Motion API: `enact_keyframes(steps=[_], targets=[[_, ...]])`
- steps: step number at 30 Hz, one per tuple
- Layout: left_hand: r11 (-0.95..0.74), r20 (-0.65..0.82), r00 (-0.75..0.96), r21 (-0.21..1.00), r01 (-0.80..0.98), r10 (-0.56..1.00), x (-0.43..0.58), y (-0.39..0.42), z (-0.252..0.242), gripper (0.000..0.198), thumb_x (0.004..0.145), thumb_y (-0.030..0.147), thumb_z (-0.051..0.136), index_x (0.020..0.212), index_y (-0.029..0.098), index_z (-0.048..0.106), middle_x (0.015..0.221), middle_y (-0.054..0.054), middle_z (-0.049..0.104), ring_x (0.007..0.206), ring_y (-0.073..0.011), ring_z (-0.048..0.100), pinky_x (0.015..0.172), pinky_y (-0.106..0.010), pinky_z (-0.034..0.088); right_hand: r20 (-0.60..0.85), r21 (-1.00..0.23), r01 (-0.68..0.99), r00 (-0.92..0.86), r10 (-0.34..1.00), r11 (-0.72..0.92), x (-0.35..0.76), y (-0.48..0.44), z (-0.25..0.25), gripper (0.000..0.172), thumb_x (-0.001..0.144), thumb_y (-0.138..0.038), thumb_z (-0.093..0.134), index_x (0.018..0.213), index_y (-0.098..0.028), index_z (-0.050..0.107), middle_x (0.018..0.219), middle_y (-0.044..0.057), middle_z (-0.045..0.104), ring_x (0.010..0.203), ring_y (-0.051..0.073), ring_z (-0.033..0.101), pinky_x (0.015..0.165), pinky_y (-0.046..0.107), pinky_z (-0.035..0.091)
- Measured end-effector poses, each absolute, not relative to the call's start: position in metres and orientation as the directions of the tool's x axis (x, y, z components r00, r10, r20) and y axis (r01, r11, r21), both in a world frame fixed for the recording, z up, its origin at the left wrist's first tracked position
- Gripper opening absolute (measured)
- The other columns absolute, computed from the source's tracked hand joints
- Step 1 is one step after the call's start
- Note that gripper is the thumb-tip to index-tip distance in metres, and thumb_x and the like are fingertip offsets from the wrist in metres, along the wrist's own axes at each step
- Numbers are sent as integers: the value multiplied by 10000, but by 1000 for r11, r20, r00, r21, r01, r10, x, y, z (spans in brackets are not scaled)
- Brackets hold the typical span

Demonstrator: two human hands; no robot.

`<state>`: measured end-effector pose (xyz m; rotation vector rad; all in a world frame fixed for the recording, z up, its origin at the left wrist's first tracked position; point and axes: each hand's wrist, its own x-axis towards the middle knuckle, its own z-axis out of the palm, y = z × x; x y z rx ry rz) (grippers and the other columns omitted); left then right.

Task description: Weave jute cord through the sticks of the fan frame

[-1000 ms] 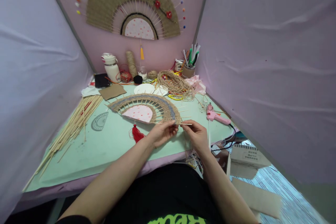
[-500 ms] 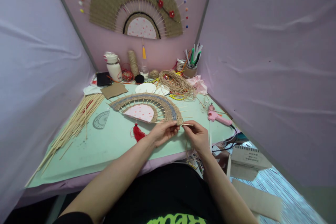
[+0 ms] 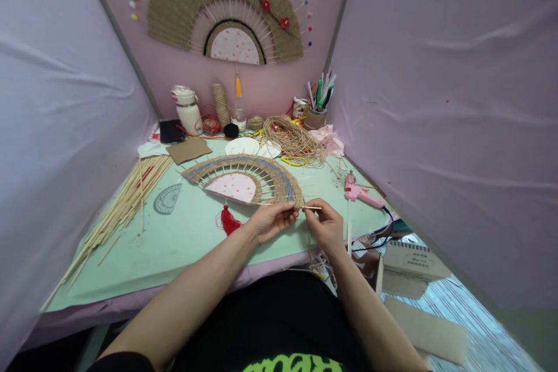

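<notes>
A half-round woven fan (image 3: 285, 180) of twine on thin sticks lies on the green table, with a blue-grey band and a dotted pink centre. My left hand (image 3: 274, 221) grips the fan's near right corner, thumb on top and fingers curled beneath. Close beside it, my right hand (image 3: 325, 225) pinches thumb and fingers together at the last stick's end, where a strand of twine (image 3: 310, 238) hangs down. What exactly sits between those fingertips is too small to make out, though twine seems to run from them. A red tassel (image 3: 229, 221) hangs from the fan's straight edge.
Loose bamboo sticks (image 3: 117, 203) and a protractor (image 3: 167, 199) lie on the left. A pink glue gun (image 3: 364, 195) rests at the right edge. Behind the fan are a twine coil (image 3: 292, 139), a white bottle (image 3: 188, 111) and a cup of tools (image 3: 314, 119). A finished fan (image 3: 174, 6) hangs above.
</notes>
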<state>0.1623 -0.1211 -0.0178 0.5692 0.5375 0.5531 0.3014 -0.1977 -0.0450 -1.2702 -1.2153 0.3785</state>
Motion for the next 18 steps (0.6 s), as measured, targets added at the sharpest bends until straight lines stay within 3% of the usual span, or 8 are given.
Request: enact_keyframes(steps=[8,11,15,18], targets=[[721,-340,719,616,-317,607,162,-122,-16,133,811,46,570,704,59,650,649,-76,640,602,-98,612,581,-182,489,435,-883,360,388,813,301,303,-197,-46,74,821,-261,594,802,-204,638,758,13,617,728,157,553,698,287,437],[721,-327,726,612,-325,605,162,-121,-17,87,795,62,604,721,63,649,662,-74,644,603,-102,613,573,-186,487,351,-932,235,407,843,274,302,-201,-44,104,811,-296,628,864,-207,640,801,23,650,745,161,587,688,286,453],[713,-297,742,618,-330,601,162,-121,-19,47,771,102,650,731,77,644,681,-70,651,614,-104,610,559,-190,480,232,-970,16,354,906,243,301,-209,-39,303,801,-314,655,1074,-228,557,822,18,669,729,150,601,682,286,475],[707,-296,738,625,-331,607,162,-120,-19,51,749,112,672,732,79,637,685,-71,652,622,-109,609,551,-192,471,190,-973,-71,285,939,218,301,-215,-37,381,773,-298,692,1095,-242,496,807,2,658,698,135,587,653,270,479]])
